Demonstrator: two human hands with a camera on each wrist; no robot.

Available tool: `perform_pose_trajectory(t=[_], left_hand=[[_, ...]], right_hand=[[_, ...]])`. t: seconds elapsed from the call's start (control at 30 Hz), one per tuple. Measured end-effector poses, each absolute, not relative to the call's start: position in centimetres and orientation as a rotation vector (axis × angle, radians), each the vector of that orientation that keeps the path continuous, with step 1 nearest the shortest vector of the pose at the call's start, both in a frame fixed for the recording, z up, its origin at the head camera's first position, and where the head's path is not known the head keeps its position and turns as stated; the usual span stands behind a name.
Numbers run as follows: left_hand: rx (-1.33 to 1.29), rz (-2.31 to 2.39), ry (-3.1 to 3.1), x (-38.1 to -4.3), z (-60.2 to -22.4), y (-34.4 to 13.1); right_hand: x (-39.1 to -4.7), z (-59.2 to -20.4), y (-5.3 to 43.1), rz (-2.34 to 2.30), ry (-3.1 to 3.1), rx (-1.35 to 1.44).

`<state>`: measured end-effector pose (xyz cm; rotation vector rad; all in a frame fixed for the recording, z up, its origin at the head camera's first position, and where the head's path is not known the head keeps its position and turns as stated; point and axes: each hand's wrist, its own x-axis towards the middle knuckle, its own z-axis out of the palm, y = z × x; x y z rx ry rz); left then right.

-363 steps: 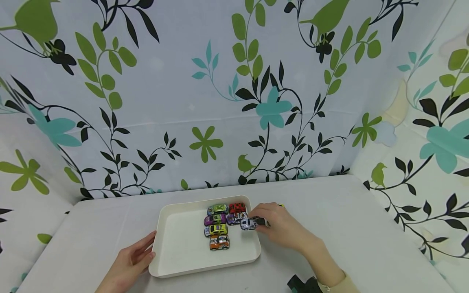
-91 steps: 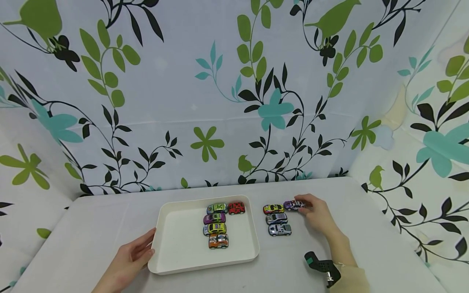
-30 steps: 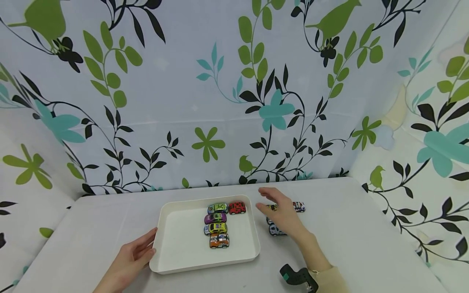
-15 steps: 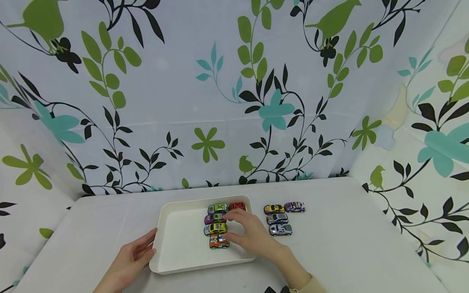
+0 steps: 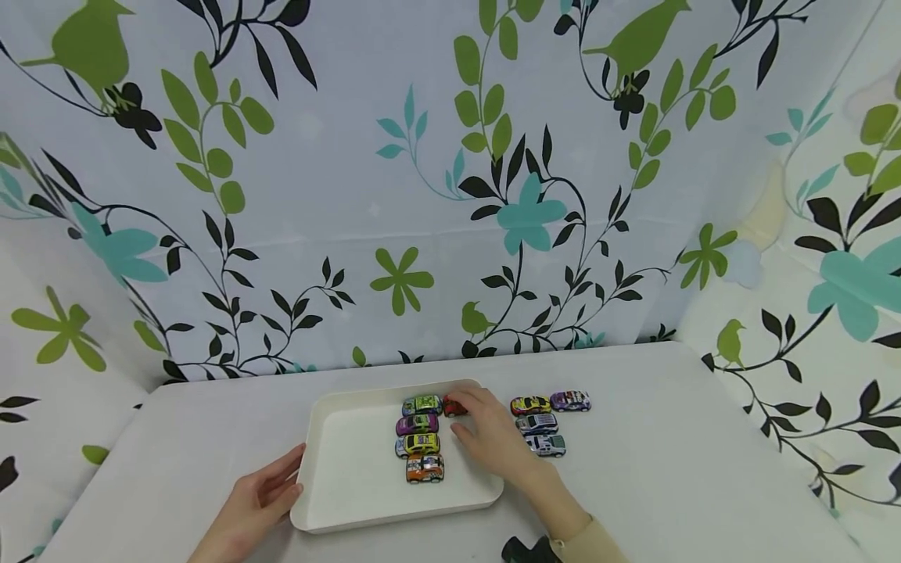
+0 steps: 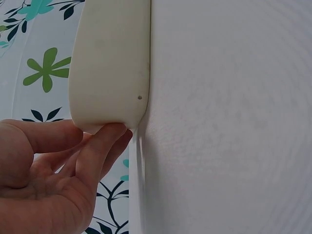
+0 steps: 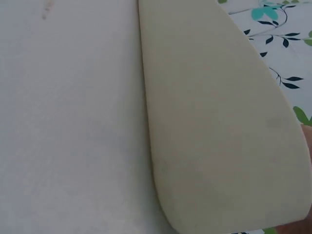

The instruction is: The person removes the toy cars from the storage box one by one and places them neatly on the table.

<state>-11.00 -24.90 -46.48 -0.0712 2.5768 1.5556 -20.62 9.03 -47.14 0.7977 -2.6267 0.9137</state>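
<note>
In the head view my left hand (image 5: 255, 498) rests its fingertips on the outside of the left end of a white tray (image 5: 338, 500). The left wrist view shows fingers (image 6: 109, 134) against the end wall. My right hand (image 5: 493, 430) reaches over the tray's right end. Its fingers straddle a red toy car (image 5: 453, 407), partly covered, with the thumb a little apart from it. Left of it, in a column, stand a green toy car (image 5: 422, 404), a purple one (image 5: 417, 424), a yellow one (image 5: 418, 445) and an orange one (image 5: 425, 468).
Right of the tray, on the white table (image 5: 662, 469), stand a yellow-red car (image 5: 530, 405), a purple-white car (image 5: 571, 401) and two silver cars, the nearer one (image 5: 547, 446) partly behind my right hand. A black device (image 5: 528, 550) sits at my right wrist. Patterned cloth (image 5: 310, 203) hangs behind.
Since the oldest frame, a silver car and the purple-white car have come from the tray to the table. Lately my right hand swung left over the tray, then up to the red car.
</note>
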Motion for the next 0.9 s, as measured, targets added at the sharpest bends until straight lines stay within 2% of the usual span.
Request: perform_pose_trajectory(t=[0.27,0.9], left_hand=[[-0.024,1.602,2.543,-11.0,-46.9,-24.1],[-0.036,1.590,2.572,-10.7,-46.4,-24.9]], right_hand=[[-21.9,-48.3,9.2,0.690,-2.635,0.760],[-23.1,-49.3,8.0,0.676,-2.549,0.846]])
